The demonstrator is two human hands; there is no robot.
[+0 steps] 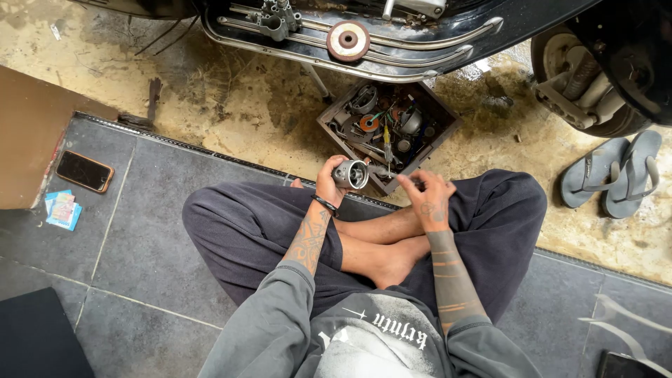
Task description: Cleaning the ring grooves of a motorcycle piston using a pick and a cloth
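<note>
I sit cross-legged on grey floor tiles. My left hand (pixel 329 180) is closed around a small metal cylinder part (pixel 351 174) whose open end faces me. My right hand (pixel 428 201) is just to the right of it, fingers pinched together near the part; whatever it pinches is too small to tell. Both hands hover just in front of a square box of tools and spare parts (pixel 387 129) on the sandy ground.
A scooter's underside with chrome rails (pixel 350 49) and a rear wheel (pixel 595 77) spans the top. A pair of grey flip-flops (pixel 619 175) lies at right. A phone (pixel 85 171) and a small packet (pixel 63 208) lie on the tiles at left, by a brown board (pixel 28 140).
</note>
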